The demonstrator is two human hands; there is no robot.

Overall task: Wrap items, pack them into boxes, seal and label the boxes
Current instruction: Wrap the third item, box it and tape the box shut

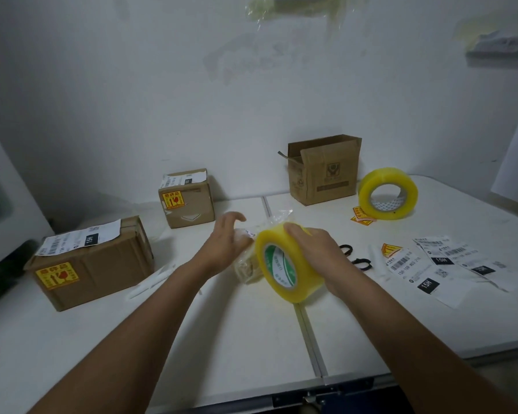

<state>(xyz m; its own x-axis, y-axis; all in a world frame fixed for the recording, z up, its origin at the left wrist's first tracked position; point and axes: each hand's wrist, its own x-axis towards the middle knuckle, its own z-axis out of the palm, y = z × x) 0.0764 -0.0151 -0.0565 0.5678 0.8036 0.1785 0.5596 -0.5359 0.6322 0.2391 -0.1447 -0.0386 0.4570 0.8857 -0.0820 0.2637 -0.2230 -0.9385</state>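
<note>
The main risk lies at the middle of the desk (251, 339). The right hand (317, 249) grips a roll of tape (284, 264), fingers curled over its top edge, and holds it tilted just above the desk. Right beside it, the left hand (226, 245) rests on a small item in clear wrap (247, 258), fingers spread and loosely bent, pressing rather than clasping. The wrap looks loose and crinkled, so I judge the tape could stick to itself or pull the film askew if the strip runs out while the item is only lightly pinned. The light item could also slide or lift with the tape, since only one hand steadies it.

Around this, from large to small: a sealed and labelled box (90, 264) sits at the near left, a smaller sealed box (187, 198) stands behind it, and an open box (323, 168) waits near the wall, well apart from the hands. A second roll of tape (388, 192) stands on edge just right of the open box. Printed shipping labels (431, 264) lie spread at the right, with yellow stickers (362, 218) near the spare roll and black scissors (356, 256) partly hidden behind the right hand. Those scissors lie close enough to be knocked when the roll swings right. A white pen-like tool (150, 282) lies left of the forearm.
</note>
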